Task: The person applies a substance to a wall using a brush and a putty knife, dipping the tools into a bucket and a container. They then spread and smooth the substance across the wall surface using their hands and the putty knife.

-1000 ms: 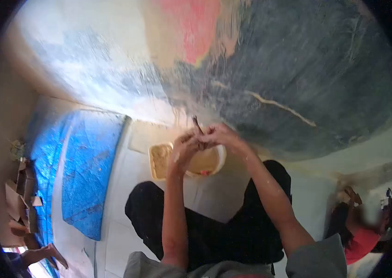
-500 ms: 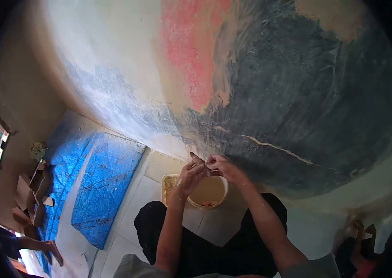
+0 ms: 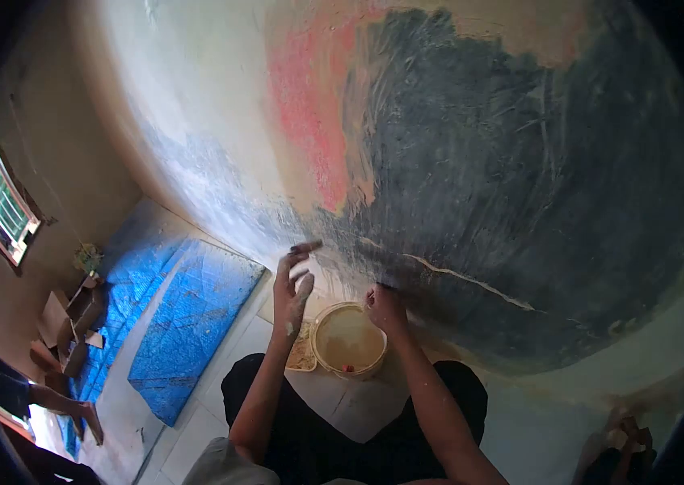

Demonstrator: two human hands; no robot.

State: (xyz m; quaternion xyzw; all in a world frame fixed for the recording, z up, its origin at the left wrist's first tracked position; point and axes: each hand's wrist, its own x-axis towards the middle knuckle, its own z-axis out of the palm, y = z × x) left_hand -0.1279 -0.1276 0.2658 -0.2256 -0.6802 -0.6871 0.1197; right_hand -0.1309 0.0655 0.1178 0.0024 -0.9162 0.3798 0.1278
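My left hand (image 3: 288, 295) is raised in front of the lower wall, its thumb apart from the bent fingers. A narrow dark brown piece (image 3: 307, 246) shows at its fingertips; blur hides its kind. My right hand (image 3: 387, 307) is beside the bucket's upper right rim, its fingers curled closed. Whatever is inside them, if anything, I cannot make out. Between and below my hands stands a round bucket (image 3: 315, 346) of cloudy tan liquid, with a small red spot at its near edge. Ahead rises the wall (image 3: 471, 178), patched in dark grey, pink and cream, with a pale crack-like line.
A tray with yellowish crumbly material (image 3: 301, 356) is tucked left of the bucket. Blue sheeting (image 3: 176, 347) covers floor at the left, near cardboard pieces (image 3: 55, 323) and a window (image 3: 2, 194). Another person's leg (image 3: 67, 404) is at lower left; another person's hands (image 3: 631, 436) are at lower right.
My hands, together over the bucket before, have separated. The left moved up and left with the brown piece; the right moved slightly right and down. The view has shifted somewhat.
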